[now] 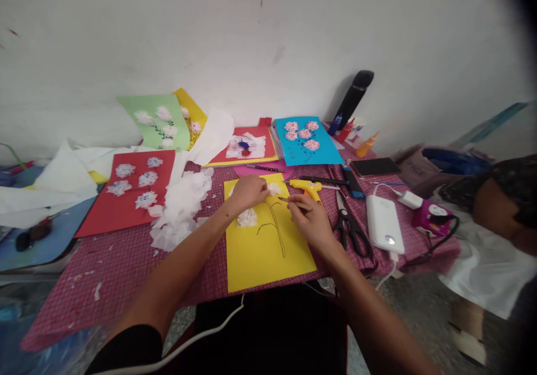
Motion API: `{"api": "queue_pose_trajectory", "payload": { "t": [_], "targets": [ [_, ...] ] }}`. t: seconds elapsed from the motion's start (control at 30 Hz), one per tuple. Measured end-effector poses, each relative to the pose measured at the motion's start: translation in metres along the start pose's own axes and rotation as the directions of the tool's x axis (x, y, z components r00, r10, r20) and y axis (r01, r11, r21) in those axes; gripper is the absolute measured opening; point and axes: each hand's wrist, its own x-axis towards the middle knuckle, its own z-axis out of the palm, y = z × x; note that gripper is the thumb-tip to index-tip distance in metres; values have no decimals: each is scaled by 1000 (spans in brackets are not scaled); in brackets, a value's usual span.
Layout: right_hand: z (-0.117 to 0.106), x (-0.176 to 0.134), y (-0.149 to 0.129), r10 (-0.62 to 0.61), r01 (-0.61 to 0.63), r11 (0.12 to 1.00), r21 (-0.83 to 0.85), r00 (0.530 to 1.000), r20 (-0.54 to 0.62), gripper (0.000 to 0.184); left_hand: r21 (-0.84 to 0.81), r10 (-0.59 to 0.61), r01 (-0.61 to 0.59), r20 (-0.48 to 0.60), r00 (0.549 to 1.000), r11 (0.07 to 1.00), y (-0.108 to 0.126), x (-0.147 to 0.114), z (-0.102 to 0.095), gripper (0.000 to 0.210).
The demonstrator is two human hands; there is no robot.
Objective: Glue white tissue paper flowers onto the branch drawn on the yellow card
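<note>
A yellow sheet of paper [268,266] lies in front of me, with a drawn branching stem [277,228] on it. White crumpled-paper flowers sit on its upper part, one of them a paper flower [247,217] just below my left wrist. My left hand [249,191] rests near the sheet's top with its fingers curled together beside another white flower [274,189]; what they pinch, if anything, is hidden. From the right, my right hand [309,218] grips a thin pencil-like stick [283,199], its tip pointing left toward that flower and the stem's upper end.
Right of the sheet are a yellow glue gun [306,185], black scissors [350,227], a white power bank [384,224] and a phone [375,166]. White paper pieces [182,207] are heaped at left. Finished flower cards, such as a blue card [308,140], stand behind. Another person [499,263] is at far right.
</note>
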Motion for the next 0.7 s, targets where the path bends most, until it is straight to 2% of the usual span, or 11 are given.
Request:
{"api": "queue_pose_trajectory", "payload": {
  "t": [0.27,0.4,0.53,0.7],
  "targets": [
    [0,0,4,-59,60,998,35,998,-33,21,-41,-26,23,-82,996,999,-8,-7,0,26],
    [1,6,-3,-118,118,993,9,993,-20,19,-84,28,-38,-119,993,996,-9,-4,1,22],
    [5,16,-5,-177,178,982,-54,984,30,18,-83,89,-96,-88,992,992,-5,1,2,27],
    [12,23,2,-185,189,978,-93,982,49,18,-49,87,-89,-42,995,995,-5,3,3,29]
  ]
}}
